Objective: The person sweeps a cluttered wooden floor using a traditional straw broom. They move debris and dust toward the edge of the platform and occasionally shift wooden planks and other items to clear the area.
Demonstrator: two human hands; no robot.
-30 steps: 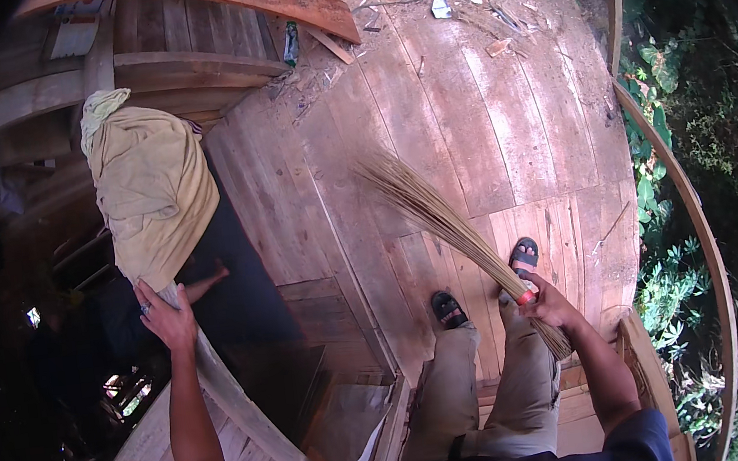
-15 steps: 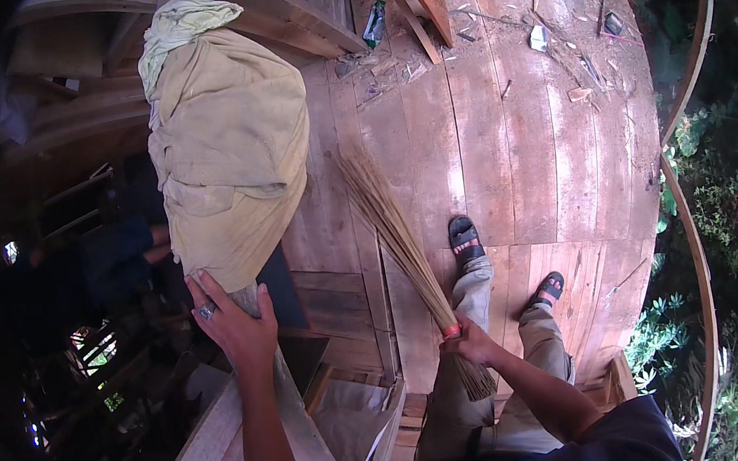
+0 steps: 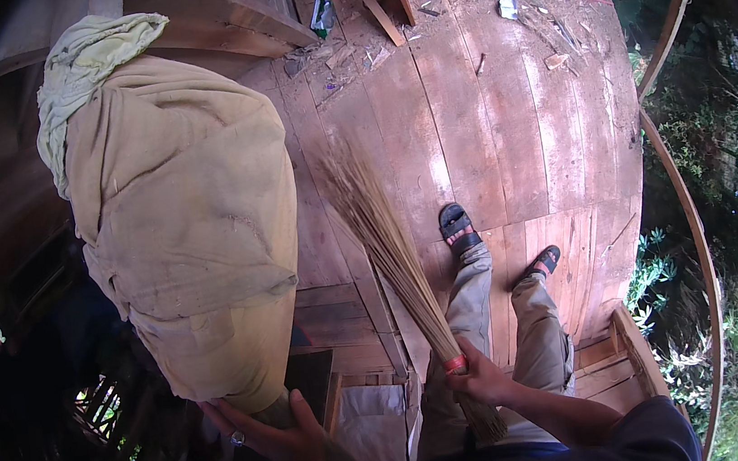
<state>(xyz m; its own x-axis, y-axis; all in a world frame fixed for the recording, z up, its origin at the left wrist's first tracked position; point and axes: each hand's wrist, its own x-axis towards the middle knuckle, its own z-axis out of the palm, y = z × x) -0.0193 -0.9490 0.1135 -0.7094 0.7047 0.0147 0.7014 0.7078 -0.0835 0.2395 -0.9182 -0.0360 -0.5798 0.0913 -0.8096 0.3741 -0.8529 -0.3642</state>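
One cloth (image 3: 188, 196); left hand (image 3: 282, 442) at its lower end, grip unclear. One broom (image 3: 396, 268), right of the cloth, right hand (image 3: 481, 378) clamped near its red band (image 3: 455, 364). Two sandals (image 3: 453, 213), farther right of the cloth.

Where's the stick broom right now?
In the head view, the stick broom is near the middle, held in the right hand near its red band, its bristles slanting up between the tan cloth and the dark sandals.

A stick broom (image 3: 409, 285) (red-banded) slants beside a rumpled tan cloth (image 3: 193, 205).
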